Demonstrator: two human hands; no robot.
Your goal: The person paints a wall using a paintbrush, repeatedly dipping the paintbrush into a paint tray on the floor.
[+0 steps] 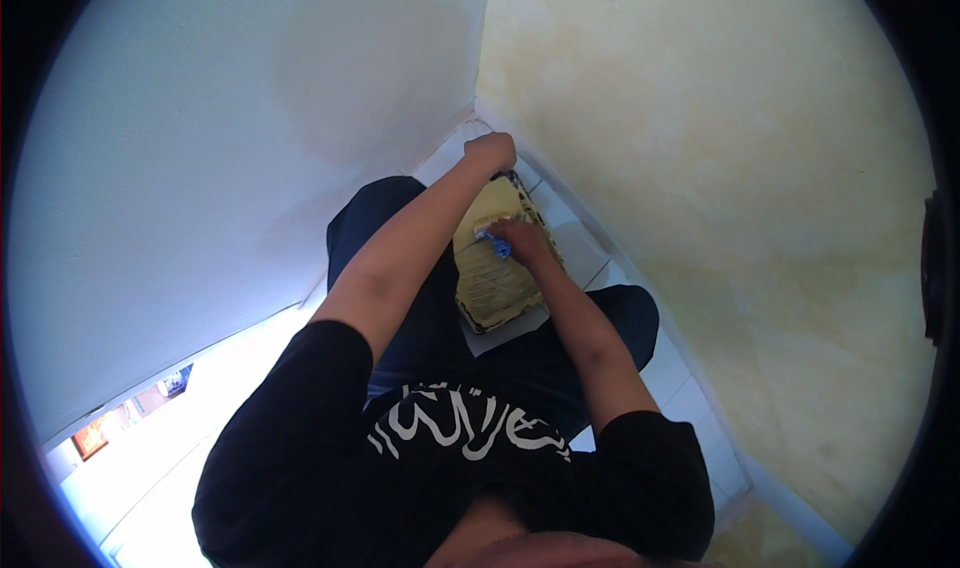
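Observation:
A paint tray (502,279) coated with yellowish paint lies between my knees, its dark rim smeared with the same paint. My left hand (492,151) is closed at the tray's far end and appears to grip its edge; the fingertips are hidden. In my right hand (519,236) is a blue-handled paintbrush (501,248), its pale head against the painted surface near the middle of the tray. Ridged strokes mark the paint on the near half.
A pale blue wall (187,155) on the left meets a patchy yellow wall (712,155) at a corner just ahead. White floor tiles (577,245) run along the right wall's skirting. Bright floor and several small objects (135,410) show at lower left.

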